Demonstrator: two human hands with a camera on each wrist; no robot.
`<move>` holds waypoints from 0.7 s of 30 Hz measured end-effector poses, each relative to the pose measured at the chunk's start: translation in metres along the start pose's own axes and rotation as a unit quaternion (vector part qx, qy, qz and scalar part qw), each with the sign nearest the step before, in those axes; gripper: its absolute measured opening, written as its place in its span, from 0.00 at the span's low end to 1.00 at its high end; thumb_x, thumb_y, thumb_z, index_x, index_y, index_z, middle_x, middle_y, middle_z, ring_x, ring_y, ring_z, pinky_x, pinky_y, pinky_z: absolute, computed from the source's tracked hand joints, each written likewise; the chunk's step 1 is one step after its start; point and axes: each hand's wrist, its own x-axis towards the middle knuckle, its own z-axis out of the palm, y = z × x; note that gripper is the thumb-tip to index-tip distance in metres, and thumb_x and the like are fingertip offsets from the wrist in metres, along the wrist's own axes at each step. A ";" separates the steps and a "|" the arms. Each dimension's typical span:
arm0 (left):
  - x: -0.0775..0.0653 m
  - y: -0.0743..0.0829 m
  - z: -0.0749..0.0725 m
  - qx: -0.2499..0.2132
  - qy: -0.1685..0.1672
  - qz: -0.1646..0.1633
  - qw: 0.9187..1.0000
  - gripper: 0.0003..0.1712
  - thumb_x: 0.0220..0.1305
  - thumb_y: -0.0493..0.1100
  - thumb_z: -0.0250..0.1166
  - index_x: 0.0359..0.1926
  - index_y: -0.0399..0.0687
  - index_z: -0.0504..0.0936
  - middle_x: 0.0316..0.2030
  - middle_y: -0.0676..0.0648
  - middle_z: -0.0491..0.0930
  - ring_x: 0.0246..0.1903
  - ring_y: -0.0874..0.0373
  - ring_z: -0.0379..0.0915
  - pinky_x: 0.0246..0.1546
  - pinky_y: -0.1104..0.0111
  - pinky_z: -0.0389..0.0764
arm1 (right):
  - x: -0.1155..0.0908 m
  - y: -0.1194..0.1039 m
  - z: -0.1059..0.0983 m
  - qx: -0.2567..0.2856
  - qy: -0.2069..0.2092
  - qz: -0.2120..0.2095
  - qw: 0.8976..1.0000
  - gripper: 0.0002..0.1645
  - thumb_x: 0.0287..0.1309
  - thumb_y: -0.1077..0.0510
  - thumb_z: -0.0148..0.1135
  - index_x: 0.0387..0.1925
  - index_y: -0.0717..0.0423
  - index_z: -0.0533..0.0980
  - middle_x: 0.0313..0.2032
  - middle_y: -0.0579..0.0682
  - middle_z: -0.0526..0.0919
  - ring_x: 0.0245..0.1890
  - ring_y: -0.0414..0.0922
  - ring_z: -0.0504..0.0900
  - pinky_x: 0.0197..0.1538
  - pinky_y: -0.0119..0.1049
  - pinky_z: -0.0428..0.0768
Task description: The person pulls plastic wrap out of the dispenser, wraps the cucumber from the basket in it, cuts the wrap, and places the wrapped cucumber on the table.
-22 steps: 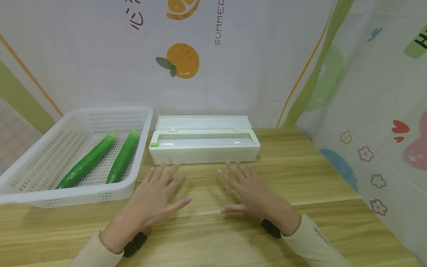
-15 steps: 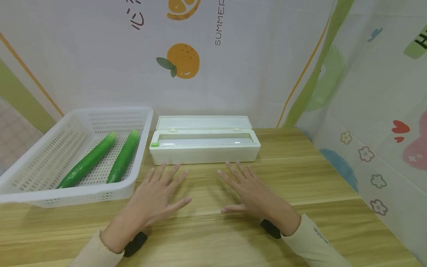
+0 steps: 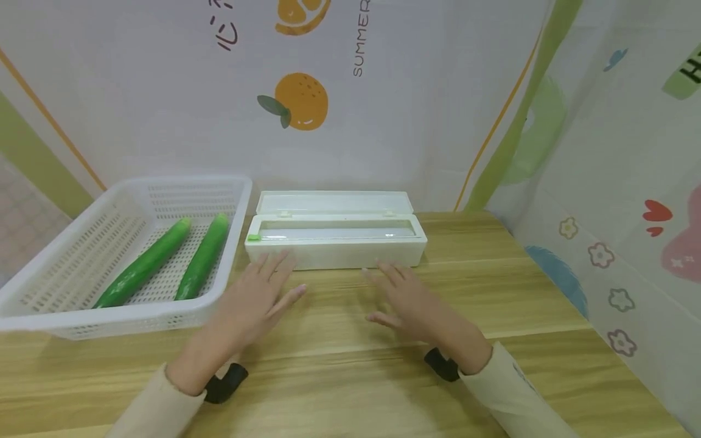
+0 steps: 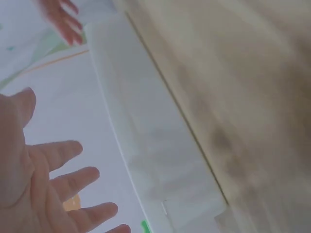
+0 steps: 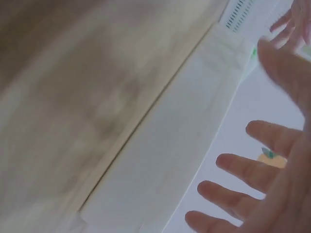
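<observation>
A long white cling film dispenser [image 3: 339, 258] stands against the back wall, its lid [image 3: 334, 202] tipped up behind. A small green slide cutter [image 3: 254, 237] sits at the left end of its top. My left hand [image 3: 252, 307], fingers straight and spread, overlaps the dispenser's front left in the head view. Nothing is in its palm in the left wrist view. My right hand [image 3: 416, 307] is held likewise before the dispenser's right half, fingertips near its lower front edge. In the right wrist view its fingers [image 5: 228, 199] are extended and hold nothing.
On the left stands a white perforated plastic basket [image 3: 137, 317] with two green cucumbers [image 3: 145, 264] lying in it. The wooden table [image 3: 339, 377] meets a printed curtain [image 3: 383, 121] at the back and right.
Both hands have lifted and shifted slightly forward, the left one up over the dispenser's front in the head view. The dispenser, basket and cucumbers have stayed in place.
</observation>
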 end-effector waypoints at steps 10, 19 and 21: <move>0.035 -0.010 -0.008 -0.163 0.068 -0.084 0.981 0.34 0.69 0.49 0.52 0.69 0.40 0.54 0.69 0.34 0.51 0.68 0.37 0.48 0.65 0.43 0.55 | 0.036 0.042 -0.005 0.226 0.127 0.117 0.959 0.23 0.60 0.61 0.58 0.56 0.65 0.70 0.53 0.61 0.73 0.53 0.56 0.72 0.56 0.49 0.73; 0.054 -0.026 0.005 -0.196 0.101 -0.127 0.967 0.29 0.68 0.44 0.50 0.66 0.36 0.60 0.66 0.33 0.59 0.66 0.38 0.52 0.66 0.46 0.55 | 0.053 0.074 0.007 0.267 0.200 0.224 0.915 0.19 0.59 0.65 0.54 0.53 0.68 0.73 0.41 0.62 0.74 0.39 0.53 0.72 0.41 0.40 0.74; 0.056 -0.031 0.009 -0.194 0.101 -0.133 0.967 0.28 0.69 0.44 0.49 0.65 0.36 0.60 0.66 0.33 0.59 0.66 0.37 0.52 0.66 0.46 0.54 | 0.053 0.078 0.010 0.264 0.193 0.233 0.916 0.20 0.59 0.64 0.54 0.53 0.67 0.74 0.39 0.61 0.74 0.38 0.52 0.71 0.39 0.37 0.71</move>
